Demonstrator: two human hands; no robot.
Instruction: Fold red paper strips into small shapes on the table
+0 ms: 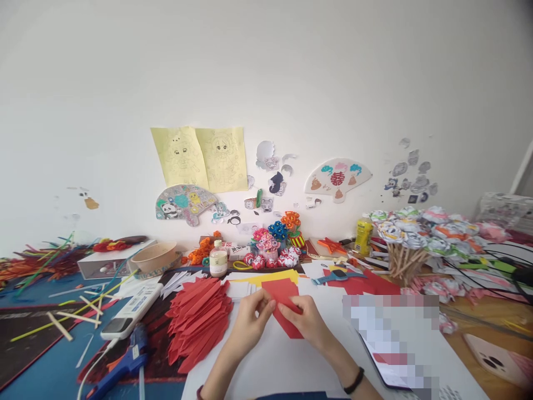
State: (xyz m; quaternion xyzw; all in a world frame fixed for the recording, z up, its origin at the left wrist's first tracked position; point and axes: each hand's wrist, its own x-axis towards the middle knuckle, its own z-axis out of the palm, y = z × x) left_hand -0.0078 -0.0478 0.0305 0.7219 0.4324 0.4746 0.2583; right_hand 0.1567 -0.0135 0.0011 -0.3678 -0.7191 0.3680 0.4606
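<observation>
**Red paper fold in hand, centre frame**

Tabletop (291,361): cluttered. Folded red pieces (197,322) lie left of centre. Red paper sheet (287,305), lower centre, pinched by left hand (250,322) and right hand (308,322). Advice: align edges squarely, crease firmly with fingertips.

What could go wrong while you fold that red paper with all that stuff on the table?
The left hand and right hand pinch the red paper; a slip might crease it crookedly. An elbow could scatter the pile of folded red pieces. The glue gun lies close; its cord might snag.
</observation>
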